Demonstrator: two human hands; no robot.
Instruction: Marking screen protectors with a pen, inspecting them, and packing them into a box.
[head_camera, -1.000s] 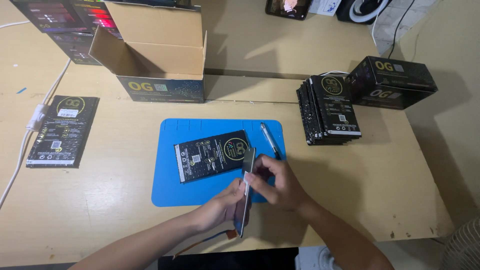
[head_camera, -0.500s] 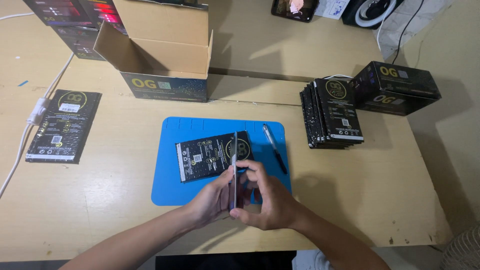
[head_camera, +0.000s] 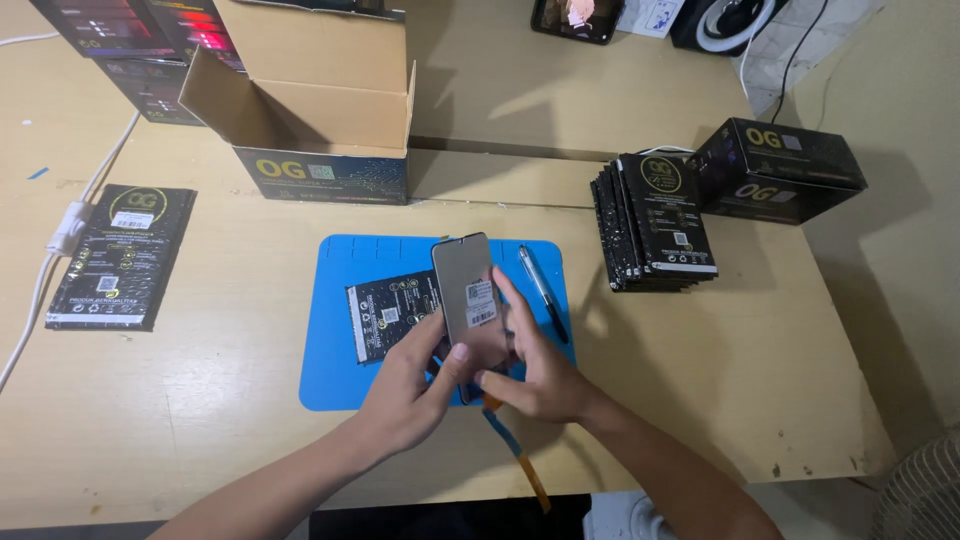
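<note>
Grey flat phone screen panel (head_camera: 470, 300) gripped upright by left hand (head_camera: 412, 395) and right hand (head_camera: 535, 365), fingers closed around it, above blue rubber mat (head_camera: 335, 355).

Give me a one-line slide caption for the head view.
Both hands, left hand and right hand, hold a grey phone panel upright over a blue mat on a wooden table.

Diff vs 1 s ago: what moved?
The phone screen panel, seen edge-on before, was turned so its grey back faces the camera and lifted slightly; the left hand and right hand kept hold. The flat black package, pen and blue mat stayed put.
</note>
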